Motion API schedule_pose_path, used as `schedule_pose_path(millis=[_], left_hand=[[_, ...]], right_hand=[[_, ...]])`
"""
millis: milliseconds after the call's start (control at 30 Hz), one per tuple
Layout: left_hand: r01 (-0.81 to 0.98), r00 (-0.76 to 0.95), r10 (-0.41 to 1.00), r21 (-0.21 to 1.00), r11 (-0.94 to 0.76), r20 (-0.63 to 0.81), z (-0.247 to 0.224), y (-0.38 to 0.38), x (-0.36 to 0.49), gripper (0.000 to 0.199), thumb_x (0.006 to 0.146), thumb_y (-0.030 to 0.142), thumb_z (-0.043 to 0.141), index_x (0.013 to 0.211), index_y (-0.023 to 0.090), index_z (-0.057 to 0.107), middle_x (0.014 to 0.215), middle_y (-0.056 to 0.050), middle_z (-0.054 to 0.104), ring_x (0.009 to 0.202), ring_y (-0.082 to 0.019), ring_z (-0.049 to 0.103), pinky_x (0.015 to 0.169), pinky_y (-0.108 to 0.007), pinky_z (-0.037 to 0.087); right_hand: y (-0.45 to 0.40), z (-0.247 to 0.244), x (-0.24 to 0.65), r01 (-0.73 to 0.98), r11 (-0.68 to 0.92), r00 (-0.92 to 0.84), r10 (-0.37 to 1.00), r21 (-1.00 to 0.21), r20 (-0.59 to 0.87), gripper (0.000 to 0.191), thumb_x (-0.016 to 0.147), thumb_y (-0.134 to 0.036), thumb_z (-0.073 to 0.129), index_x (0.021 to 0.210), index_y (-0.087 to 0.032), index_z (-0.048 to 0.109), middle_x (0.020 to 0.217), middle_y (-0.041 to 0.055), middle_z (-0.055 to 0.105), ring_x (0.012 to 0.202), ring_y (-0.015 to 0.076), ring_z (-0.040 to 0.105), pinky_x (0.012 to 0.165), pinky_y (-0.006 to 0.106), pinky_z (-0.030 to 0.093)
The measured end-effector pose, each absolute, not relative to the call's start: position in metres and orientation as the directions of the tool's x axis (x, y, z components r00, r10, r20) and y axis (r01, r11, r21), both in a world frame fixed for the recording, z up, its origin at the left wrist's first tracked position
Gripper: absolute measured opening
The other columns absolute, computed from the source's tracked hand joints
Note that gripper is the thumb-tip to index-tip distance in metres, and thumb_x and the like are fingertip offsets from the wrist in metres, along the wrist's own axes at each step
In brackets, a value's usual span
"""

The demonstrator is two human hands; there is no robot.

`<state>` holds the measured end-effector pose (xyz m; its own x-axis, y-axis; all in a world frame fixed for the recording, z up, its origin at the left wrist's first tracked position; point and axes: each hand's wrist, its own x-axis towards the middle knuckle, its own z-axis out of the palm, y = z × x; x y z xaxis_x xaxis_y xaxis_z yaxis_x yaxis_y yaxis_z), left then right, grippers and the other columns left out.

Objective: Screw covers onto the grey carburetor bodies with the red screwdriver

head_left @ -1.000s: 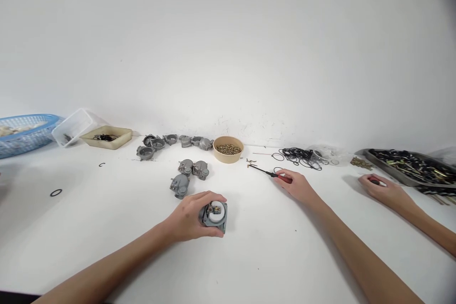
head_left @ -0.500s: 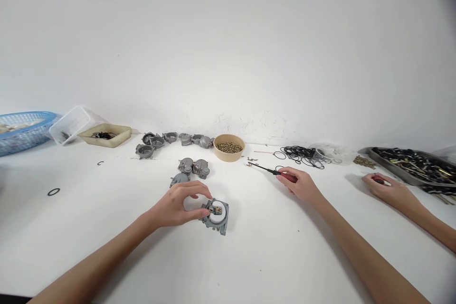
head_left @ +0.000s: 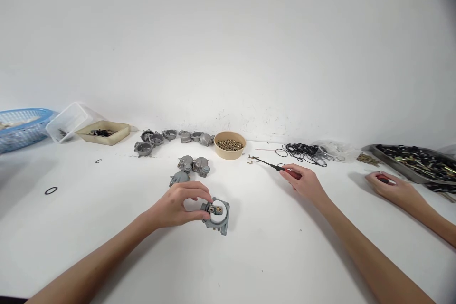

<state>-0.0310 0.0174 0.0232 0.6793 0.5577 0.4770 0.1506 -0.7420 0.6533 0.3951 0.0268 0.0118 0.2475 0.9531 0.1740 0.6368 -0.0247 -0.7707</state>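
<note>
My left hand grips a grey metal carburetor body by its left side, thumb and fingers closed on it. A white ring-shaped float and small brass parts show in its upward face. My right hand is closed round the red handle of a screwdriver. The black shaft points left, its tip by several small brass screws lying on the table. Just behind my left hand stand more carburetor pieces. A tan bowl of small brass parts sits behind the screws.
Grey float bowls line the back left, near a cream tray, a clear bin and a blue basket. Black O-rings and a metal tray lie right. Another person's hand holds a red-and-black handle.
The screwdriver tip has moved slightly right and up, to another spot among the brass screws. My left hand keeps hold of the carburetor body. The view has shifted slightly.
</note>
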Motion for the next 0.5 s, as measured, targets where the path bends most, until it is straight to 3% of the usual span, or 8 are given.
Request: schedule_pose_path(millis=[300,500], left_hand=[[0.166,0.669,0.566,0.646,-0.745,0.481,0.0242,0.0164,-0.0305,0.023,0.097,0.044,0.074,0.107,0.023,0.077,0.105,-0.009,0.071,0.091,-0.023,0.069,0.081,-0.033,0.056],[0.157,0.666,0.591,0.69,-0.707,0.454,0.0235,0.0157,-0.0279,0.022,0.095,0.042,0.075,0.105,0.023,0.077,0.104,-0.009,0.071,0.091,-0.023,0.068,0.075,-0.032,0.057]], right_hand=[[0.0285,0.0147,0.397,0.668,-0.003,0.268,0.934,-0.744,0.236,0.053,0.073,-0.068,0.071,0.094,-0.02,0.08,0.062,0.0054,0.067,0.058,0.021,0.059,0.053,0.031,0.042],[0.0281,0.0178,0.3943,0.612,-0.007,0.288,0.933,-0.791,0.215,0.048,0.074,-0.065,0.071,0.086,-0.019,0.078,0.054,0.0017,0.059,0.051,0.0164,0.048,0.049,0.029,0.035]])
